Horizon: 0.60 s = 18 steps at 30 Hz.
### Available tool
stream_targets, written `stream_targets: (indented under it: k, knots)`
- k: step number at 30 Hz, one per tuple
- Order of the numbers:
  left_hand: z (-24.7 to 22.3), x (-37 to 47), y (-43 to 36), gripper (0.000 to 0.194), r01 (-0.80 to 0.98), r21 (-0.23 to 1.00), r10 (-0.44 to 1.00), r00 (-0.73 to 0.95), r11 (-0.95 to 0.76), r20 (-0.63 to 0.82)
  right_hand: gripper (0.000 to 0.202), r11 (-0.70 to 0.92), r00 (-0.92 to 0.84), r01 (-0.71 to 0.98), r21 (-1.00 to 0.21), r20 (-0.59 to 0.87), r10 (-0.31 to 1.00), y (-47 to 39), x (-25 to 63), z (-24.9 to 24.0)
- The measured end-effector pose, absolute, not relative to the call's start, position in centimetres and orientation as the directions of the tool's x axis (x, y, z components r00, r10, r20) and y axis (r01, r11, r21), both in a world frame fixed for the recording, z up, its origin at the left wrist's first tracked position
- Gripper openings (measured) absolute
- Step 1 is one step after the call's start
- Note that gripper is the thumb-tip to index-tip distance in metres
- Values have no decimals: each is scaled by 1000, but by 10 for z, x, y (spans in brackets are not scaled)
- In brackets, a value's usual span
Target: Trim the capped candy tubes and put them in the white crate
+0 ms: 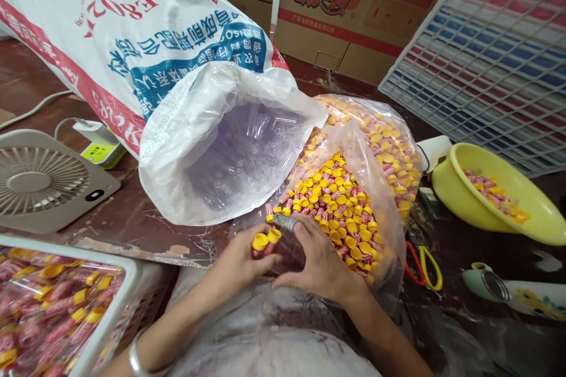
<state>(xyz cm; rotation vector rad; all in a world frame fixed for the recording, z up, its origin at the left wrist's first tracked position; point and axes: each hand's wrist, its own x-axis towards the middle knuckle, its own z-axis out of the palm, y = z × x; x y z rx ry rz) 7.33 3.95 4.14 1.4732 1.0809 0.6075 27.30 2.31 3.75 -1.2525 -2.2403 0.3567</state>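
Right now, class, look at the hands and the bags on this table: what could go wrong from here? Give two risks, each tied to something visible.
1. The left hand pinches yellow-capped pieces at its fingertips while the right hand cups a small clear pack; a piece could slip.
2. The open clear bag of capped pieces slumps toward the table edge; its heap might spill toward the scissors.

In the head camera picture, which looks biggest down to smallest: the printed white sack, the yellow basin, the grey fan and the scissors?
1. Printed white sack, by far the largest.
2 and 3. Yellow basin and grey fan look about alike; the fan runs off the picture's edge, so I would not rank them.
4. Scissors, smallest.
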Motion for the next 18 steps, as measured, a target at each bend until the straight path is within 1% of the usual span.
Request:
stream_targets:
  k: [1,2,3,4,5,6,7,8,9,11,14,16,18]
  knots:
    - [42,61,42,18,476,878,923,357,-49,-142,68,494,-391,732,-470,305,869,27,277,37]
    - [44,49,45,22,659,737,958,280,-150,-57,54,442,-343,774,-454,286,895,31,281,37]
    - [46,36,48,26,804,555,971,235,-214,33,37,385,-293,819,-426,267,918,35,283,35]
    - [47,25,51,28,893,372,967,234,-254,99,20,332,-252,859,-390,241,937,38,284,33]
    - [49,16,54,29,937,208,957,258,-281,129,9,288,-225,891,-352,209,952,42,283,30]
    - [51,10,56,28,950,78,948,290,-302,128,6,260,-213,913,-315,177,961,45,281,27]
    - [53,7,58,27,947,-16,942,320,-320,107,8,250,-213,926,-283,152,965,48,277,25]
    - [54,7,59,27,939,-78,937,341,-335,78,8,251,-222,933,-257,137,965,51,272,22]
    - [55,9,61,26,931,-116,934,354,-346,55,8,259,-234,937,-233,128,964,53,266,20]
    - [55,16,64,25,924,-152,932,360,-352,32,9,276,-258,943,-187,117,959,58,256,15]
    - [50,27,73,25,928,-130,934,356,-350,26,8,275,-265,950,-144,90,960,65,246,11]
    - [42,30,80,27,935,-41,934,354,-352,42,8,269,-259,952,-147,82,962,67,244,9]
    - [32,33,86,29,914,111,921,384,-389,65,9,283,-271,944,-171,93,958,65,245,8]
